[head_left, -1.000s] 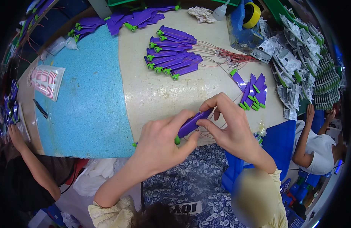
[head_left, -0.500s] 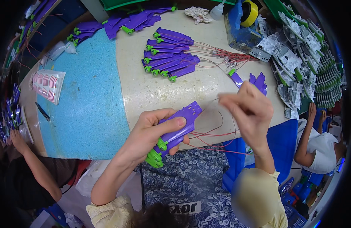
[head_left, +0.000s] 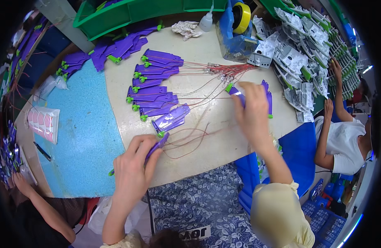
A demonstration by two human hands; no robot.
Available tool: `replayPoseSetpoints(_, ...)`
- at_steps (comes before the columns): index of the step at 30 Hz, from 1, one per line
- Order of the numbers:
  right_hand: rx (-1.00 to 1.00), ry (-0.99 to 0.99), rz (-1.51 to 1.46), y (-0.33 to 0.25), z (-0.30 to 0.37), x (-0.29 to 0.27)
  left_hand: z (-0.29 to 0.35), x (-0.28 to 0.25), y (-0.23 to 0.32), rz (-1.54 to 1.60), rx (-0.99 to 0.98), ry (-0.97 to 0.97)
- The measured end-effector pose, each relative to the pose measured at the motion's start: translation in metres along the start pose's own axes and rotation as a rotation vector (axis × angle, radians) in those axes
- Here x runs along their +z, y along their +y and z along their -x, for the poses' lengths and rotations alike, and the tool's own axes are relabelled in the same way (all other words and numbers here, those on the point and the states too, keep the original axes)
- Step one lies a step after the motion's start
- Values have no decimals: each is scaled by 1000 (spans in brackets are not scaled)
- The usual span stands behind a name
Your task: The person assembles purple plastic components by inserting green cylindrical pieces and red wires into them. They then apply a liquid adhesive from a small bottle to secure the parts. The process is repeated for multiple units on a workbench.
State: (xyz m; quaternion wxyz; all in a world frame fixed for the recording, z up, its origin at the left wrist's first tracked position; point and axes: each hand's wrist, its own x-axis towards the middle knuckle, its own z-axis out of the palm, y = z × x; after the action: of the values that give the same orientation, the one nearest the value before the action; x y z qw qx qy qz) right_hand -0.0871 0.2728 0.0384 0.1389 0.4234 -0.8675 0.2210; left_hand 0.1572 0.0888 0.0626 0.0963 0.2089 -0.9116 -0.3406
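My left hand (head_left: 134, 167) is closed on a flat purple plastic piece (head_left: 158, 146), seen nearly edge-on low over the table; a green tip sticks out left of the hand. Thin reddish wires (head_left: 186, 140) loop rightward from beside it. Just beyond lies another purple piece (head_left: 172, 117), next to a fanned row of purple pieces (head_left: 157, 95) with green ends and long red wires. My right hand (head_left: 254, 115), slightly blurred, bends its fingers over a green-tipped purple piece (head_left: 237, 94) at the right; whether they grip it is hidden.
Grey-and-green plastic parts (head_left: 297, 62) pile up at the right, near a blue tape dispenser (head_left: 236, 45). A green bin (head_left: 128, 14), a crumpled cloth (head_left: 186, 29) and a white squeeze bottle (head_left: 206, 21) stand at the back. A blue mat (head_left: 83, 136) covers the left. People work at both sides.
My left hand has turned over and lowered to the table. A purple piece now lies beside the fanned row. My right hand has moved from above the wires to the purple piece at right. The view has shifted.
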Motion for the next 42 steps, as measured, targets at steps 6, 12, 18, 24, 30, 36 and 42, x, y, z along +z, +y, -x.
replayPoseSetpoints(6,160,-191,-144,30,-9,-7,-12,15,-2,-167,311,-1)
replayPoseSetpoints(12,173,-298,-58,11,-6,-16,18,5,-2,-90,194,-69)
replayPoseSetpoints(18,83,-494,-202,8,-6,-33,13,13,-3,-195,294,-93)
replayPoseSetpoints(24,128,-369,-535,-4,-21,-35,19,19,-8,-107,270,-94)
replayPoseSetpoints(30,-199,-509,-792,-75,-40,25,22,12,-6,-167,310,-95)
replayPoseSetpoints(36,-395,-507,-573,-85,-40,46,16,11,-8,-315,195,-150)
replayPoseSetpoints(42,-69,-648,-782,-84,-15,33,16,0,-9,-57,39,-49)
